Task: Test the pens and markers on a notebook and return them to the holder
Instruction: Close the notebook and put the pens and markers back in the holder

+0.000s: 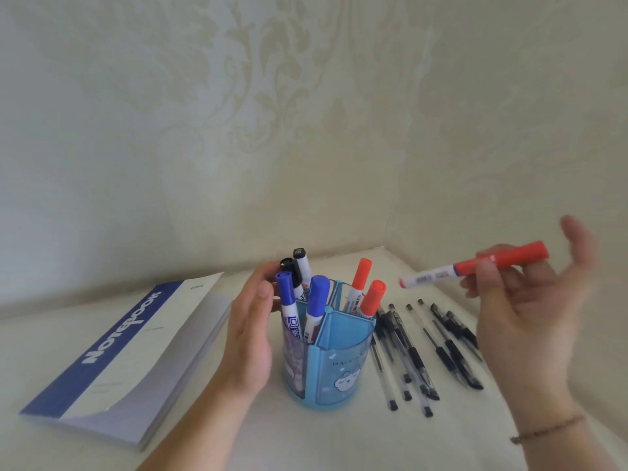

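Only the head view here, looking down at a pale table (306, 443) pushed into a wallpapered corner.

Right hand (530, 311) is raised above the table on the right side, palm turned toward the camera, a thin bracelet (547, 430) on the wrist. It holds a red marker (475, 268) laid across the fingers. The hand is motion-blurred, so I can't tell exactly which fingers pin it; the others look loosely spread with the tips up. The marker lies almost horizontal, long axis running left-right, red cap end pointing right and slightly up, white barrel end pointing left toward the holder. It's in the air, clear of everything below.

Left hand (253, 331) comes in from the bottom, forearm angled up and right. Fingers are straight and together, resting against the left side of the blue pen holder (339, 362), with the fingertips up near the black markers (299, 266).

The holder stands upright in the middle, split into compartments. Two blue markers (317, 300) stand caps-up in the left section with the black ones behind, and two more red markers (367, 294) are caps-up in the back right section.

Just right of the holder, a bunch of black pens (414, 351) lies flat on the table, roughly parallel, running from far to near.

On the left sits a closed notebook (119, 351), blue and white cover, angled diagonally.
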The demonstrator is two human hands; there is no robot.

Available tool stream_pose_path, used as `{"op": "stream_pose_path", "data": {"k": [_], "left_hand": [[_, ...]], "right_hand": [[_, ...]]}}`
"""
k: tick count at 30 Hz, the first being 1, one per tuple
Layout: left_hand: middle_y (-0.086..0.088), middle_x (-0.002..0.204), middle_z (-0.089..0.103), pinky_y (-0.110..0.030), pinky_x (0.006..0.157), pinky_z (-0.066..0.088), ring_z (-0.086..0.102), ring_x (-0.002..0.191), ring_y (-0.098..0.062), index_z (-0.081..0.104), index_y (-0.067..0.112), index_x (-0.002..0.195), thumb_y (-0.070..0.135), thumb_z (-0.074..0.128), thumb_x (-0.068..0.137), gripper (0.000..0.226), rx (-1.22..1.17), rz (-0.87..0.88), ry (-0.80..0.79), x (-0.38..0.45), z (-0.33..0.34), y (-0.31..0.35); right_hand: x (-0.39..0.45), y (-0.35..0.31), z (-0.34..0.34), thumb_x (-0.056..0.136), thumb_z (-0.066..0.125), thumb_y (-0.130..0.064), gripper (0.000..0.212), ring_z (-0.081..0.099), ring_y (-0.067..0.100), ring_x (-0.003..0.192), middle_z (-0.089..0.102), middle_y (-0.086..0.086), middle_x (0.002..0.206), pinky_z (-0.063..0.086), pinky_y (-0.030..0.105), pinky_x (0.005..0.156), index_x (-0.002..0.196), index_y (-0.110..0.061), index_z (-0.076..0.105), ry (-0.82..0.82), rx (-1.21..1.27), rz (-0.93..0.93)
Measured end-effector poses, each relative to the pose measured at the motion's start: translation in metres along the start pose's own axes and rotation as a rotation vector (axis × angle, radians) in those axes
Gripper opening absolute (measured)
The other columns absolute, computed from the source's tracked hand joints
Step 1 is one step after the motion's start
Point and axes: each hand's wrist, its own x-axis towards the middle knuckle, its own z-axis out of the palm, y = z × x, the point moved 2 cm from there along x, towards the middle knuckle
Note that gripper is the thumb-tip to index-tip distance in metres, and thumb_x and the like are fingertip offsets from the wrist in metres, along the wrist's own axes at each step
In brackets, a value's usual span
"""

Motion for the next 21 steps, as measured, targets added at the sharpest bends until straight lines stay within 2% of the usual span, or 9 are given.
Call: {"op": "stream_pose_path", "data": {"k": [3,5,8,10,12,15,18,20,21], "left_hand": [[0.008,0.102,0.071,-0.029,0.082,0.047,0.065,0.095,-0.01,0.068,0.039,0.107,0.047,0.036,0.089,0.037,0.004,-0.012,0.002,0.0,0.0,0.0],[0.006,0.104,0.07,-0.033,0.084,0.047,0.064,0.096,-0.013,0.067,0.037,0.109,0.054,0.041,0.091,0.036,0.007,-0.013,-0.008,0.0,-0.001,-0.001],[0.002,0.108,0.07,-0.036,0.086,0.047,0.064,0.1,-0.017,0.065,0.032,0.112,0.069,0.044,0.088,0.049,0.023,-0.001,-0.019,0.001,-0.002,-0.001],[0.001,0.109,0.069,-0.036,0.086,0.047,0.063,0.101,-0.018,0.065,0.031,0.113,0.068,0.043,0.089,0.05,0.027,0.007,-0.031,0.002,-0.001,-0.001],[-0.001,0.11,0.069,-0.035,0.087,0.048,0.063,0.103,-0.021,0.065,0.03,0.114,0.067,0.043,0.09,0.049,0.023,0.004,-0.041,0.001,0.0,-0.001],[-0.002,0.112,0.068,-0.034,0.086,0.048,0.063,0.103,-0.021,0.064,0.032,0.115,0.069,0.044,0.088,0.049,0.011,-0.017,-0.06,0.001,0.001,-0.001],[-0.006,0.111,0.068,-0.043,0.084,0.046,0.063,0.099,-0.023,0.064,0.032,0.114,0.07,0.046,0.087,0.05,-0.006,-0.046,-0.089,0.0,0.002,-0.002],[-0.011,0.112,0.067,-0.047,0.086,0.045,0.062,0.1,-0.026,0.063,0.029,0.116,0.069,0.046,0.088,0.053,-0.006,-0.053,-0.106,-0.001,0.002,-0.002],[-0.011,0.113,0.066,-0.048,0.087,0.045,0.062,0.101,-0.026,0.063,0.028,0.117,0.069,0.045,0.088,0.053,-0.004,-0.055,-0.11,-0.001,0.002,-0.003]], "right_hand": [[-0.017,-0.017,0.014,0.09,0.049,0.006,0.049,0.06,0.031,0.064,0.059,0.02,0.096,0.052,0.036,0.07,0.121,-0.02,0.021,-0.06,0.345,-0.066],[-0.021,-0.018,0.023,0.086,0.052,0.003,0.046,0.062,0.029,0.063,0.061,0.018,0.093,0.052,0.033,0.066,0.112,-0.024,0.025,-0.125,0.379,-0.054],[-0.024,-0.011,0.031,0.086,0.054,-0.001,0.038,0.066,0.025,0.067,0.064,0.021,0.092,0.051,0.025,0.065,0.11,-0.024,0.034,-0.223,0.396,-0.043],[-0.024,-0.002,0.03,0.092,0.058,-0.022,0.034,0.068,0.024,0.077,0.067,0.016,0.101,0.051,0.027,0.068,0.121,-0.028,0.041,-0.303,0.271,-0.065],[-0.023,0.006,0.028,0.091,0.054,-0.047,0.044,0.066,0.021,0.092,0.065,-0.003,0.119,0.051,0.032,0.071,0.133,-0.042,0.042,-0.427,0.055,-0.068],[-0.021,0.011,0.027,0.089,0.043,-0.052,0.049,0.056,0.011,0.111,0.05,-0.026,0.134,0.05,0.021,0.077,0.137,-0.057,0.033,-0.663,-0.173,-0.113],[-0.024,0.012,0.027,0.088,0.04,-0.061,0.055,0.045,0.001,0.124,0.038,-0.037,0.139,0.04,0.01,0.087,0.138,-0.063,0.018,-0.839,-0.222,-0.094],[-0.023,0.014,0.025,0.086,0.039,-0.066,0.063,0.048,0.002,0.12,0.041,-0.034,0.138,0.042,0.014,0.086,0.142,-0.06,0.01,-0.83,-0.23,-0.062],[-0.019,0.016,0.021,0.086,0.043,-0.063,0.066,0.053,0.003,0.113,0.048,-0.03,0.133,0.045,0.015,0.08,0.143,-0.057,0.01,-0.759,-0.236,-0.03]]}}
